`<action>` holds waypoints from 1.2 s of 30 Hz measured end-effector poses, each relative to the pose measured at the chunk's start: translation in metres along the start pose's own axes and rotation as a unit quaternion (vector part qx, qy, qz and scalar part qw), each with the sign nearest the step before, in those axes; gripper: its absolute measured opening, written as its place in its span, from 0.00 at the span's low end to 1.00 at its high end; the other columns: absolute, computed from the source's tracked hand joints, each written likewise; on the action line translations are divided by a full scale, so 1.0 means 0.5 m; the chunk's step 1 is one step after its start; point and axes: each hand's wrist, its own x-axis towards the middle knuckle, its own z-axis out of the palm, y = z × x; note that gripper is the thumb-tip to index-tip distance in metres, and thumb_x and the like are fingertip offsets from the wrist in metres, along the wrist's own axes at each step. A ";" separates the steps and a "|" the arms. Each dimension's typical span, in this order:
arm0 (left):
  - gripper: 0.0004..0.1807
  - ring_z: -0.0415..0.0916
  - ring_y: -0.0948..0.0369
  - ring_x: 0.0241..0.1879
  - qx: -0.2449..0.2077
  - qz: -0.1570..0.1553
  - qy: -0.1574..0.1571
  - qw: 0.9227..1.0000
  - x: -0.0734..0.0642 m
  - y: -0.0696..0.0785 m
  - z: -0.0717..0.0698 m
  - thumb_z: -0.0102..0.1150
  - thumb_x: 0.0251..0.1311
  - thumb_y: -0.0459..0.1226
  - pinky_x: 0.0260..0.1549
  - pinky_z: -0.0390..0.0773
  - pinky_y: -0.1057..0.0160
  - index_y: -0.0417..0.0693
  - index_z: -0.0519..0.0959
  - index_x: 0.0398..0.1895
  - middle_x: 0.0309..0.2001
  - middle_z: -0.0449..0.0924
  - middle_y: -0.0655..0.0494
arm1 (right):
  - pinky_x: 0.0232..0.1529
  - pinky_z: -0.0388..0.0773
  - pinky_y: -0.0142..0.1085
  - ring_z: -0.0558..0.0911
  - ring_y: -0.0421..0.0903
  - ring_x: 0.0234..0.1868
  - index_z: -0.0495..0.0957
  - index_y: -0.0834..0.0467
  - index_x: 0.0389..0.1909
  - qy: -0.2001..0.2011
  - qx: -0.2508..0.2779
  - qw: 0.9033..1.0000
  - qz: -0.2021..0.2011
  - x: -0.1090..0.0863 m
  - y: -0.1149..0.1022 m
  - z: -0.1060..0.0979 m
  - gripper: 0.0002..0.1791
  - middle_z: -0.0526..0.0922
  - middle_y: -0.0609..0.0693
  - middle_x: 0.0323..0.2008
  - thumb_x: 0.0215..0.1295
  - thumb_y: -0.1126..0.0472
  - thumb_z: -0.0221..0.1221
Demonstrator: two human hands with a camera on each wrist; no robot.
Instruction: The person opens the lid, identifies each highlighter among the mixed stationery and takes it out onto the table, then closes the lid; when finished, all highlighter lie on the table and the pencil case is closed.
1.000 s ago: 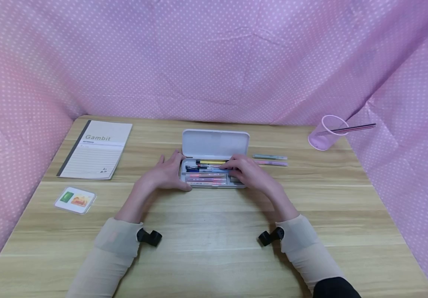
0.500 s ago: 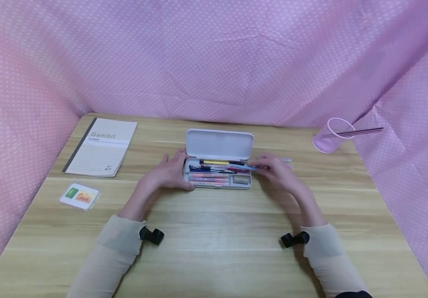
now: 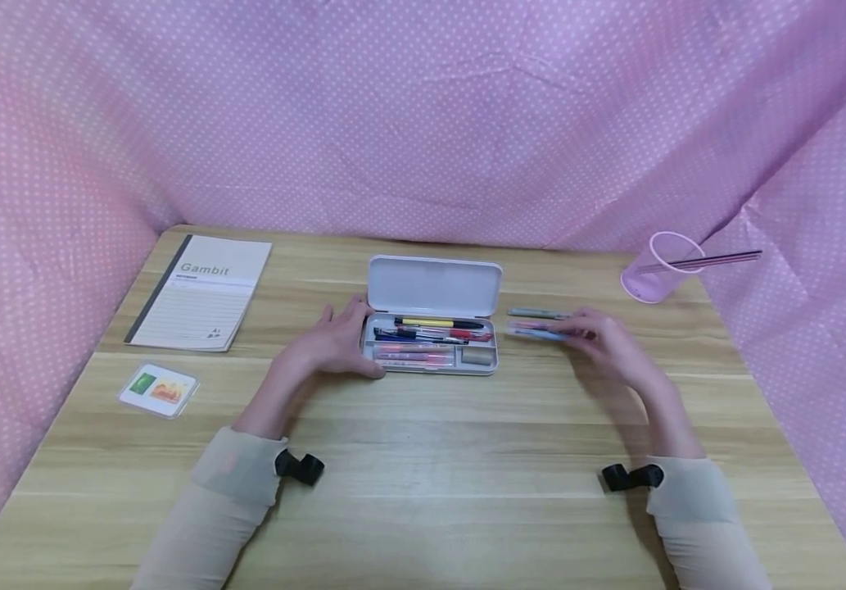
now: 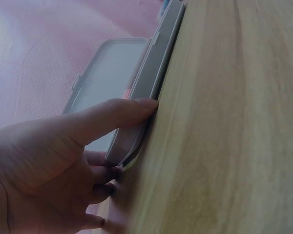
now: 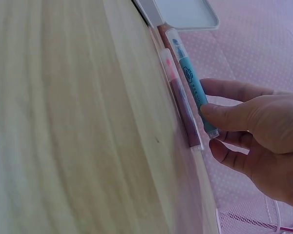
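Note:
My left hand (image 3: 330,342) holds the left end of an open white pencil case (image 3: 434,287); in the left wrist view the thumb presses its front wall and the fingers reach round the end. Inside lie several pens (image 3: 430,335) and capped markers (image 3: 415,356). To the right of the case, my right hand (image 3: 603,344) pinches a blue highlighter (image 5: 191,80) by one end between thumb and fingers. Close beside it is a pink-tipped highlighter (image 5: 183,107) on the table. A greenish highlighter (image 3: 536,313) lies just behind, partly covered by the right hand.
A grey block (image 3: 477,356) sits in the case's front right compartment. A notebook (image 3: 201,291) and a small printed card (image 3: 160,391) lie at the left. At the back right stands a pink cup (image 3: 651,283) with thin sticks (image 3: 732,258) leaning out. A dotted pink cloth (image 3: 423,123) surrounds the table.
My right hand has lifted the blue highlighter out of the case and carried it right, over the pink one. The left hand stays at the case. The head view has shifted slightly.

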 end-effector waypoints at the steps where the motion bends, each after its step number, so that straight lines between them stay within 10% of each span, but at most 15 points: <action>1: 0.56 0.44 0.39 0.83 0.000 -0.001 0.000 1.000 0.000 0.000 0.000 0.75 0.47 0.54 0.82 0.29 0.38 0.41 0.55 0.73 0.83 0.39 0.33 | 0.44 0.80 0.28 0.83 0.44 0.40 0.88 0.60 0.48 0.001 -0.007 1.000 0.000 0.000 0.001 -0.001 0.17 0.89 0.53 0.40 0.59 0.77 0.66; 36: 0.55 0.39 0.41 0.84 -0.001 -0.004 -0.002 1.000 -0.001 0.001 -0.002 0.75 0.48 0.53 0.82 0.30 0.38 0.40 0.56 0.72 0.83 0.38 0.34 | 0.47 0.83 0.53 0.87 0.55 0.45 0.88 0.60 0.41 -0.016 -0.081 0.996 0.021 0.004 0.007 0.014 0.14 0.89 0.57 0.41 0.56 0.77 0.67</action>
